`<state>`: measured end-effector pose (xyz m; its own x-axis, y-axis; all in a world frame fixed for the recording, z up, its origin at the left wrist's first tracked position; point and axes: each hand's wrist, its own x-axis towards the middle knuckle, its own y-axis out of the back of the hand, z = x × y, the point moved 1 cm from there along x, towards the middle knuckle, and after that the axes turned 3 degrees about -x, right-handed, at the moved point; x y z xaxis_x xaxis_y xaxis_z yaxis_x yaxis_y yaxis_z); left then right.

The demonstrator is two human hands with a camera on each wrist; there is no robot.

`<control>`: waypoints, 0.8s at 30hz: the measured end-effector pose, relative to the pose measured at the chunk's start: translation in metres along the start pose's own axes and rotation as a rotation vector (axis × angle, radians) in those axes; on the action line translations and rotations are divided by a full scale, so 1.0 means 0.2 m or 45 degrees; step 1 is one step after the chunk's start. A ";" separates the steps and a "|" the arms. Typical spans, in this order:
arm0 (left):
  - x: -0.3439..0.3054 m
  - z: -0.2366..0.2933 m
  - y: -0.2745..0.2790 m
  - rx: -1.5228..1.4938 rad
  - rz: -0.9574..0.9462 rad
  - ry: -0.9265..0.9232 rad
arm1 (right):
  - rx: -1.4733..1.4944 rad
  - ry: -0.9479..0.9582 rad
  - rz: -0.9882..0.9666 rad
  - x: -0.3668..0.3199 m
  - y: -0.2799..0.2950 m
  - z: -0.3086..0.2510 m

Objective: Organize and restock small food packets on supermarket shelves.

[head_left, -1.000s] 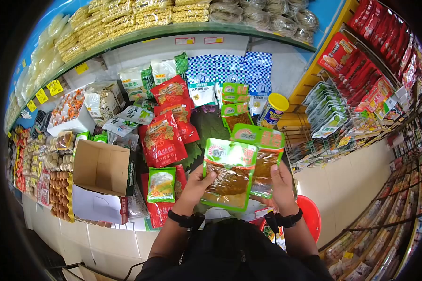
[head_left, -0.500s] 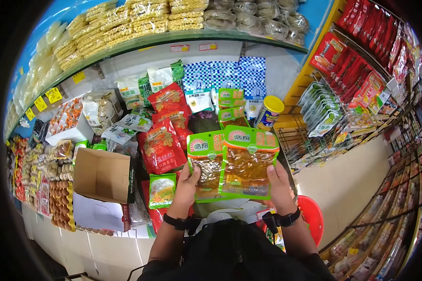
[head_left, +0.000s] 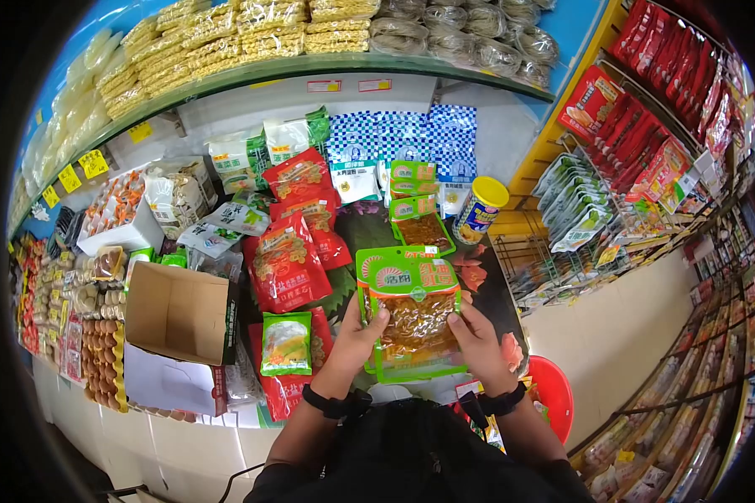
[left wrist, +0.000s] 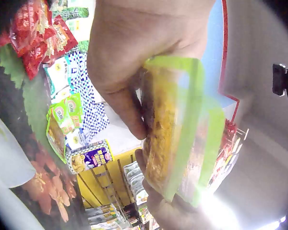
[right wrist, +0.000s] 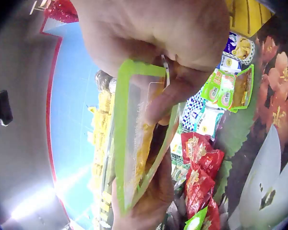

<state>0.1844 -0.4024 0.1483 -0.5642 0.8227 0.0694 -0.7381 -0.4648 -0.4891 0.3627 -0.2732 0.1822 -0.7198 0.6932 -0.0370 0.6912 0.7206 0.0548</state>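
Green-edged packets [head_left: 415, 323] with brown contents lie one over another between the two hands, above the front of the dark flowered surface. My left hand [head_left: 352, 342] pinches their left edge, thumb on the front. On the right edge my right hand [head_left: 484, 345] grips them the same way. Both wrist views show the packets from the side, with the left hand [left wrist: 144, 62] and the right hand [right wrist: 158, 43] around their edges. Similar green packets [head_left: 419, 222] lie behind, beside a yellow-lidded can [head_left: 480, 210].
Red packets [head_left: 285, 260] and a green-and-white packet [head_left: 286, 344] lie left of the hands. An open cardboard box [head_left: 180, 310] is farther left, near eggs [head_left: 102, 360]. Blue-checked bags [head_left: 403, 138] stand at the back. A red basin [head_left: 554, 398] is at lower right.
The packets, spread side by side before, now overlap in one stack. Both hands have come closer together, the right one moving left.
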 end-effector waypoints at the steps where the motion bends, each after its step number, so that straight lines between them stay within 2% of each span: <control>1: 0.01 -0.01 0.00 0.023 -0.022 0.004 | -0.050 0.103 -0.006 0.01 0.00 0.02; 3: 0.01 -0.03 0.01 0.069 -0.065 0.014 | 0.038 0.043 0.019 -0.01 -0.01 0.04; 6: 0.01 -0.03 0.02 0.130 -0.069 0.023 | 0.013 0.170 -0.052 0.03 0.01 0.11; 9: -0.02 0.01 0.01 0.246 -0.127 -0.013 | 0.103 0.096 -0.084 0.03 0.01 0.09; 12: -0.04 0.04 -0.01 0.165 -0.301 0.004 | 0.178 -0.184 -0.132 0.03 0.05 0.12; 15: -0.05 0.08 0.00 0.357 -0.449 -0.036 | 0.162 -0.111 -0.179 0.02 0.03 0.07; 16: -0.06 0.12 -0.01 0.389 -0.428 -0.088 | 0.037 0.053 -0.191 0.02 0.02 0.05; 18: -0.05 0.13 0.04 0.505 -0.561 -0.082 | -0.216 0.381 -0.218 0.00 0.03 0.02; 21: -0.04 0.16 0.04 0.596 -0.632 -0.151 | -0.674 0.679 -0.232 0.00 0.03 -0.08; 22: -0.05 0.17 0.04 0.614 -0.636 -0.187 | -0.637 0.758 -0.158 0.00 0.00 -0.10; 24: -0.05 0.17 0.02 0.587 -0.623 -0.235 | -0.623 0.725 -0.107 -0.01 -0.01 -0.10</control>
<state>0.1738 -0.4238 0.1747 -0.1499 0.9231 0.3541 -0.9824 -0.1795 0.0520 0.3605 -0.2767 0.2023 -0.7828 0.4262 0.4534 0.6205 0.5902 0.5165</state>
